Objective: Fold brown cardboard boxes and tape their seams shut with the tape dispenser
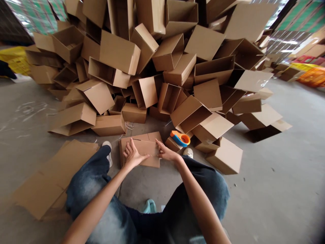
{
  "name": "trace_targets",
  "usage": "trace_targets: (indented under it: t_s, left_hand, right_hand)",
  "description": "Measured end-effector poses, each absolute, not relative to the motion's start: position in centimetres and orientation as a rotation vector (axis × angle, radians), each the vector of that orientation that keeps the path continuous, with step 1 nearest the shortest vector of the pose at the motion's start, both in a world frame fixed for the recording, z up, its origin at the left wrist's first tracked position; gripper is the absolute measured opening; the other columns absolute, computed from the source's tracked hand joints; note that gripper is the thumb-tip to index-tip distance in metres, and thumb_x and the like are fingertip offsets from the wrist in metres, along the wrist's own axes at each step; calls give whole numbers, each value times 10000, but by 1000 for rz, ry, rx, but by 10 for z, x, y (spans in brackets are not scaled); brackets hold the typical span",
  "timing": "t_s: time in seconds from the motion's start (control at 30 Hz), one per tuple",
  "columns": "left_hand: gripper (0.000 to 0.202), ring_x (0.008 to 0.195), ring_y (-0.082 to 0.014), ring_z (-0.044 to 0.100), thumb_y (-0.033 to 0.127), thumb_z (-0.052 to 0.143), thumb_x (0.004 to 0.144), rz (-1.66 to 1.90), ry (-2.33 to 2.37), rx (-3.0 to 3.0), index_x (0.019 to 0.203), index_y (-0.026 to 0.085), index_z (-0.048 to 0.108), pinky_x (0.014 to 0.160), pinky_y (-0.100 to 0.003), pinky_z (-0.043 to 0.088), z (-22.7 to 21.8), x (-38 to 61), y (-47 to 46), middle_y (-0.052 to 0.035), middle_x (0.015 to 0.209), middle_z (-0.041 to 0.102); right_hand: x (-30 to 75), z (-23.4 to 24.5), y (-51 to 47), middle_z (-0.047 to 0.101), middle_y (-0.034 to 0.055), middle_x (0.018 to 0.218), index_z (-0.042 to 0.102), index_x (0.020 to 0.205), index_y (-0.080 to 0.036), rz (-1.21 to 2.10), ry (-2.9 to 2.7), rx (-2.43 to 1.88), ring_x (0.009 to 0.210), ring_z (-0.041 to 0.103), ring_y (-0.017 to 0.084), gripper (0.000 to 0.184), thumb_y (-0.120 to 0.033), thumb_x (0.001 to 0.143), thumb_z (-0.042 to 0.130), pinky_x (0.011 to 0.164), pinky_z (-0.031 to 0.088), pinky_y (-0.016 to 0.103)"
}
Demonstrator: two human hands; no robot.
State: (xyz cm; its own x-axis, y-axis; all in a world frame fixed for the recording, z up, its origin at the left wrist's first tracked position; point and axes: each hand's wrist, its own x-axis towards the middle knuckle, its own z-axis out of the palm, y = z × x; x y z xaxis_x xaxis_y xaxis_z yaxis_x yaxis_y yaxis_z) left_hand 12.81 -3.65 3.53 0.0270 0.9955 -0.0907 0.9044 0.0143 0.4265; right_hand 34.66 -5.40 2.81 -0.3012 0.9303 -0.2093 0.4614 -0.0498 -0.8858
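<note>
Bare concrete floor (279, 176) lies open to the right of a tall heap of boxes (162, 67). Flat cardboard sheets (48, 186) lie at the left. Between the feet sits a box (148, 145). The left hand (133, 155) presses its flap, fingers spread. The right hand (166, 153) rests flat-fingered at its right edge, with a tape dispenser (180, 138) just beyond.

The person wears loose denim jeans (101, 189), heavily faded to a pale grey-blue over the leg below the left hand (133, 154) and darker blue on the leg below the right hand (166, 152), with the cloth bunching in soft folds at the knees. Both forearms are bare as far back from the hands as the view reaches. A pale, off-white left shoe (108, 147) shows just outside the left hand, and a matching right shoe (188, 152) just outside the right hand.
</note>
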Motion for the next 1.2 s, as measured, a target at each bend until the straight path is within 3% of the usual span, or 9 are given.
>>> trace_targets:
  t_s: [0.2, 0.5, 0.8, 0.93, 1.07, 1.2]
  left_hand:
    - [1335, 1303, -433, 228, 612, 710, 483, 289, 1947, 1924, 1434, 130, -93, 972, -557, 248, 40, 129, -34, -286, 1442, 148]
    - [1312, 1288, -420, 266, 554, 730, 511, 323, 1923, 1926, 1434, 171, -119, 972, -539, 272, 41, 128, -30, -255, 1431, 182]
    - [1277, 1291, -415, 262, 490, 740, 540, 333, 1880, 1907, 1425, 186, -128, 967, -559, 273, 42, 126, -26, -244, 1399, 220]
    - [1221, 1267, -394, 315, 462, 730, 578, 366, 1824, 1910, 1429, 208, -108, 946, -541, 313, 43, 121, -22, -218, 1341, 301]
    - [1168, 1242, -382, 356, 439, 725, 603, 387, 1752, 1899, 1437, 221, -63, 941, -520, 334, 43, 116, -18, -196, 1296, 342]
    - [1144, 1255, -375, 345, 418, 725, 610, 399, 1752, 1881, 1436, 211, -40, 950, -506, 334, 43, 116, -17, -198, 1301, 336]
  right_hand:
    - [348, 27, -51, 53, 149, 1530, 2, 1470, -159, 1371, -1825, -1476, 1407, 10, 239, 989, -67, 653, 551, 1121, 151, 426]
    - [339, 33, -55, 141, 146, 1519, 62, 1474, -201, 1184, -1811, -1562, 1404, 99, 252, 1066, -274, 633, 714, 1127, 131, 432]
    - [347, 23, -48, 176, 110, 1516, 100, 1471, -207, 1288, -1776, -1486, 1374, 223, 237, 956, -112, 643, 569, 1093, 248, 411]
    - [345, 24, -48, 278, 89, 1480, 172, 1461, -230, 1197, -1757, -1563, 1346, 276, 242, 906, -93, 640, 528, 1090, 251, 427]
    - [337, 26, -50, 326, 101, 1447, 216, 1450, -234, 1136, -1705, -1632, 1296, 350, 254, 813, -204, 715, 562, 1067, 286, 438]
    - [332, 22, -50, 305, 115, 1441, 207, 1444, -228, 1068, -1696, -1633, 1321, 300, 273, 911, -336, 671, 677, 1076, 260, 444]
